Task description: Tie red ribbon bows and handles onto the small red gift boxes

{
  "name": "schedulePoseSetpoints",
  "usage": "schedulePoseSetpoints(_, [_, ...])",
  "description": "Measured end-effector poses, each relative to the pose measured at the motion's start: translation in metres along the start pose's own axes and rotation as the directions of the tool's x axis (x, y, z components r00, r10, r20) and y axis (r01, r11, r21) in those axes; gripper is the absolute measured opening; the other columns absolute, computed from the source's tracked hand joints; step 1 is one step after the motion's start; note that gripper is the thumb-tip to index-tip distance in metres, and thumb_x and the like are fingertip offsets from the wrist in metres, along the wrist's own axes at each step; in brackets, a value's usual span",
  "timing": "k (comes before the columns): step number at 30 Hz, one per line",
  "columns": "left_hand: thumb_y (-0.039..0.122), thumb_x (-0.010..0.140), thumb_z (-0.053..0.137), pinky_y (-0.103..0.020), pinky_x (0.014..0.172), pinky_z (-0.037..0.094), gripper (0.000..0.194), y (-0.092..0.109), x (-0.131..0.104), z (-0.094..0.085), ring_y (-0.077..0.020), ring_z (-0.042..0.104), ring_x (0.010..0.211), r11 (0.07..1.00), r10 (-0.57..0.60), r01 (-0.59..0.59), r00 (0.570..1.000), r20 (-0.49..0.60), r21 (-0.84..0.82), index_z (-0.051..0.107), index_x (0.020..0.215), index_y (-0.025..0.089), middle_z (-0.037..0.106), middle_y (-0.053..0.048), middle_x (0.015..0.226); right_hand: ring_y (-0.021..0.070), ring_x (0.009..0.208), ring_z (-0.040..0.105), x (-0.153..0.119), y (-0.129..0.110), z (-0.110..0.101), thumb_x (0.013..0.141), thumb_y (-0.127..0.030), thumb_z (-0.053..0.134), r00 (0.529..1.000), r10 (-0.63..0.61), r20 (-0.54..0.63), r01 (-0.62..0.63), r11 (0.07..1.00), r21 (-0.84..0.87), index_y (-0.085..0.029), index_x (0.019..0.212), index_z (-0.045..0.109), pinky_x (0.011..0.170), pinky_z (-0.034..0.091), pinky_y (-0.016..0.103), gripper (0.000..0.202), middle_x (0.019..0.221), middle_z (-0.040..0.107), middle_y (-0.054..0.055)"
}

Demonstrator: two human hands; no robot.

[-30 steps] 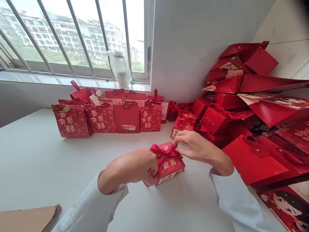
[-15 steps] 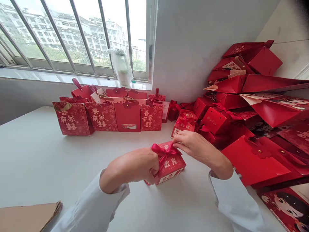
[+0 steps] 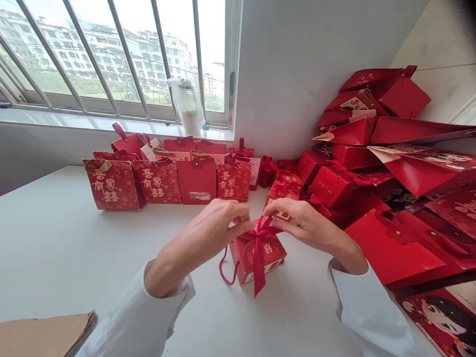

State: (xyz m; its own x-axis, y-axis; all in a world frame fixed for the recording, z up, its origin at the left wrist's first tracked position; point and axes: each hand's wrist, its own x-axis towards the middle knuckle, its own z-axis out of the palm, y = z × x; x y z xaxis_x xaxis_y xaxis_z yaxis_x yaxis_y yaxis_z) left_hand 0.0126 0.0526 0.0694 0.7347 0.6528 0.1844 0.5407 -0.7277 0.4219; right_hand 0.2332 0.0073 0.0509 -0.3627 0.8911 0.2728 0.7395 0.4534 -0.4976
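A small red gift box (image 3: 245,267) with white characters stands on the white table in front of me. A dark red ribbon (image 3: 259,258) is tied on its top, one tail hanging down over the front. My left hand (image 3: 226,220) pinches the ribbon bow from the left, fingers closed. From the right, my right hand (image 3: 292,218) has its fingertips closed on the ribbon's other loop. A twisted red cord handle (image 3: 227,275) curves out from the box's left side. Just behind my right hand sits another red box (image 3: 286,186) with a bow.
Red gift bags (image 3: 154,183) stand in a row by the wall on the left. A tall heap of red boxes (image 3: 334,186) and bags fills the right side. Cardboard (image 3: 44,334) lies at the lower left. A plastic-wrapped container (image 3: 189,106) is on the windowsill.
My left hand has risen from the box's left side to the bow on top. The ribbon tail now hangs down the front, and the cord handle has come into view.
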Motion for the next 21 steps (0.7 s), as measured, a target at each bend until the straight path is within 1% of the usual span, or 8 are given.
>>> schedulePoseSetpoints(2, [0.035, 0.091, 0.043, -0.024, 0.071, 0.038, 0.023, -0.005, 0.007, 0.014, -0.0134, 0.05, 0.074, 0.998, -0.007, 0.0, 0.993, -0.114, -0.062, 0.055, 0.078, 0.02, 0.058, 0.001, 0.077, 0.0122, 0.08, 0.058, -0.001, -0.001, -0.001, 0.091, -0.017, 0.049, 1.0, 0.024, -0.011, -0.023, 0.998, 0.06, -0.023, 0.098, 0.057, 0.07, 0.045, 0.024, 0.013, 0.092, 0.063, -0.001])
schedulePoseSetpoints(4, [0.039, 0.09, 0.047, -0.025, 0.076, 0.04, 0.019, -0.01, 0.014, 0.028, -0.0156, 0.053, 0.086, 0.99, -0.031, 0.012, 0.991, -0.13, -0.143, 0.056, 0.089, 0.022, 0.061, 0.0, 0.088, 0.0118, 0.078, 0.058, -0.001, -0.001, -0.001, 0.09, -0.019, 0.049, 0.998, 0.063, -0.001, -0.063, 0.994, 0.093, -0.023, 0.1, 0.055, 0.069, 0.045, 0.024, 0.012, 0.094, 0.063, -0.001])
schedulePoseSetpoints(7, [0.045, 0.087, 0.052, -0.026, 0.081, 0.041, 0.025, -0.013, 0.021, 0.041, -0.0184, 0.053, 0.099, 0.971, -0.081, 0.051, 0.99, -0.118, -0.234, 0.055, 0.096, 0.023, 0.061, -0.001, 0.099, 0.0131, 0.079, 0.059, -0.001, 0.002, -0.002, 0.089, -0.025, 0.051, 0.991, 0.129, 0.036, -0.132, 0.984, 0.117, -0.022, 0.103, 0.054, 0.069, 0.046, 0.026, 0.014, 0.099, 0.062, 0.002])
schedulePoseSetpoints(9, [0.044, 0.086, 0.053, -0.026, 0.08, 0.042, 0.024, -0.014, 0.024, 0.045, -0.0182, 0.054, 0.098, 0.965, -0.073, 0.043, 0.991, -0.108, -0.257, 0.056, 0.095, 0.022, 0.062, -0.001, 0.1, 0.0147, 0.084, 0.06, -0.003, 0.006, 0.0, 0.089, -0.029, 0.052, 0.984, 0.168, 0.064, -0.176, 0.971, 0.16, -0.022, 0.104, 0.054, 0.07, 0.047, 0.027, 0.017, 0.102, 0.062, 0.003])
schedulePoseSetpoints(12, [0.038, 0.086, 0.053, -0.024, 0.071, 0.042, 0.019, -0.013, 0.029, 0.048, -0.0166, 0.057, 0.088, 0.96, -0.045, 0.02, 0.995, -0.084, -0.28, 0.058, 0.091, 0.02, 0.064, -0.001, 0.093, 0.0182, 0.096, 0.059, -0.009, 0.014, 0.008, 0.086, -0.037, 0.057, 0.97, 0.218, 0.109, -0.238, 0.941, 0.24, -0.022, 0.108, 0.054, 0.077, 0.047, 0.029, 0.027, 0.103, 0.063, 0.004])
schedulePoseSetpoints(14, [0.034, 0.085, 0.053, -0.024, 0.067, 0.041, 0.017, -0.011, 0.032, 0.049, -0.0161, 0.058, 0.083, 0.961, -0.054, 0.033, 0.996, -0.07, -0.274, 0.061, 0.088, 0.019, 0.065, -0.001, 0.087, 0.0186, 0.094, 0.06, -0.016, 0.02, 0.017, 0.084, -0.042, 0.06, 0.959, 0.261, 0.113, -0.282, 0.919, 0.274, -0.022, 0.11, 0.053, 0.079, 0.046, 0.03, 0.034, 0.097, 0.064, 0.003])
schedulePoseSetpoints(18, [0.022, 0.08, 0.054, -0.024, 0.064, 0.04, 0.011, -0.007, 0.04, 0.051, -0.0166, 0.059, 0.079, 0.973, -0.111, 0.103, 0.993, -0.03, -0.207, 0.065, 0.082, 0.018, 0.067, -0.002, 0.082, 0.0159, 0.076, 0.059, -0.029, 0.025, 0.036, 0.083, -0.043, 0.061, 0.932, 0.362, -0.019, -0.33, 0.869, 0.369, -0.022, 0.109, 0.054, 0.072, 0.046, 0.029, 0.034, 0.08, 0.061, -0.001])
schedulePoseSetpoints(21, [0.017, 0.077, 0.052, -0.023, 0.061, 0.04, 0.015, -0.006, 0.045, 0.05, -0.0162, 0.059, 0.075, 0.969, -0.155, 0.151, 0.988, -0.003, -0.194, 0.067, 0.081, 0.019, 0.068, -0.002, 0.08, 0.0153, 0.077, 0.058, -0.035, 0.019, 0.049, 0.084, -0.036, 0.062, 0.905, 0.382, -0.184, -0.295, 0.879, 0.374, -0.023, 0.108, 0.055, 0.073, 0.045, 0.028, 0.028, 0.076, 0.06, -0.002])
